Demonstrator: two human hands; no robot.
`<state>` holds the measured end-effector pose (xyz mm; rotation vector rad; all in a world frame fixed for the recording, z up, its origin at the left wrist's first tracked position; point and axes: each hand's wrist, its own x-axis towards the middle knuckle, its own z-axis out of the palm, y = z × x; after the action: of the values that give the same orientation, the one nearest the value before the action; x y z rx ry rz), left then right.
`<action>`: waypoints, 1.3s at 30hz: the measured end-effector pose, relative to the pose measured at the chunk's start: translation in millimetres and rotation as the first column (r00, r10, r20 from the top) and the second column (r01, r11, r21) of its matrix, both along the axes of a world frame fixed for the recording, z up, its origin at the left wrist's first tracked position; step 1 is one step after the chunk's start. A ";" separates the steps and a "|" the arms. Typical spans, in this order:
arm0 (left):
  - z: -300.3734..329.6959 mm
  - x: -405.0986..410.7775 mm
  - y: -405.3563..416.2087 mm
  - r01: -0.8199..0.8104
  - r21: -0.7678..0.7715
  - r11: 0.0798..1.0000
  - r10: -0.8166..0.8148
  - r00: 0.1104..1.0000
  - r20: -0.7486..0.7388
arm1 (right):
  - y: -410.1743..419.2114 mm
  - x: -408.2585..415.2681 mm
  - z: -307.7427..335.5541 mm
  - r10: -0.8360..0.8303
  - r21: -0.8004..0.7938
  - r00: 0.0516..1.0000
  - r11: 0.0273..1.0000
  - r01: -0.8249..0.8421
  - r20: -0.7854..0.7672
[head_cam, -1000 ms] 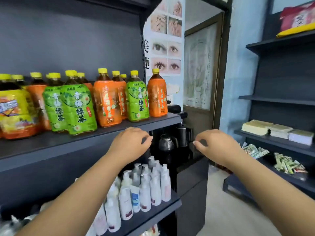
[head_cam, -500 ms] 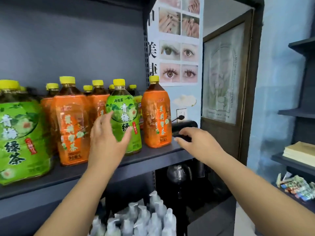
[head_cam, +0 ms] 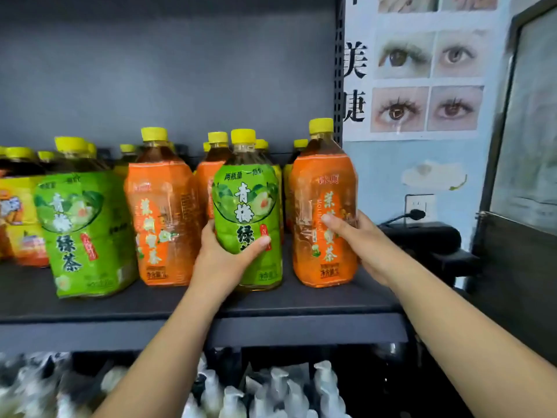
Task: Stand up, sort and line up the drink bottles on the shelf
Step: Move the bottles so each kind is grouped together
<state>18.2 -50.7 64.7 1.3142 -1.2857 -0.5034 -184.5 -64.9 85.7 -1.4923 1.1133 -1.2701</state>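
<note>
Down front, some white bottles (head_cam: 271,390) were blurred on the lower level. Up on the dark shelf (head_cam: 301,300), a green bottle (head_cam: 247,212) was gripped low by the left hand (head_cam: 224,257), fingers wrapped around it, and the orange bottle (head_cam: 324,206) beside it was clasped by the right hand (head_cam: 358,239). More yellow-capped bottles (head_cam: 162,206) were lined up upright behind and leftward.

Dark shelving unit (head_cam: 180,70); eyelash poster (head_cam: 422,79); pale blue wall (head_cam: 382,164), socket (head_cam: 419,205).

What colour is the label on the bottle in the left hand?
Green, on the green-label bottle held by the left hand; head view.
</note>
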 end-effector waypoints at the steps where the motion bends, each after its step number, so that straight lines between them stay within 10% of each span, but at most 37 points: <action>1: 0.0 0.3 0.3 -0.046 -0.019 0.999 0.047 0.999 0.024 | -3.4 -0.3 -2.0 0.020 -0.022 1.000 1.000 -0.020 0.004; 9: -9.9 6.9 5.9 -0.293 -0.131 0.947 0.303 0.950 0.068 | -24.8 -8.0 -6.4 0.125 -0.065 0.992 0.990 -0.124 0.015; 31: -10.8 4.8 4.7 -0.211 -0.187 0.959 0.216 0.976 0.004 | -76.4 -9.5 -6.5 -0.023 -0.048 0.999 0.999 0.021 -0.037; 39: -10.2 4.4 7.3 -0.221 -0.211 0.952 0.230 0.973 0.020 | -35.1 -4.4 5.4 0.253 0.051 0.953 0.968 -0.248 -0.170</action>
<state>22.6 -43.4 54.5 1.2811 -1.1712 -0.1746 -188.9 -100.0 91.1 -1.6894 1.0099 -0.9596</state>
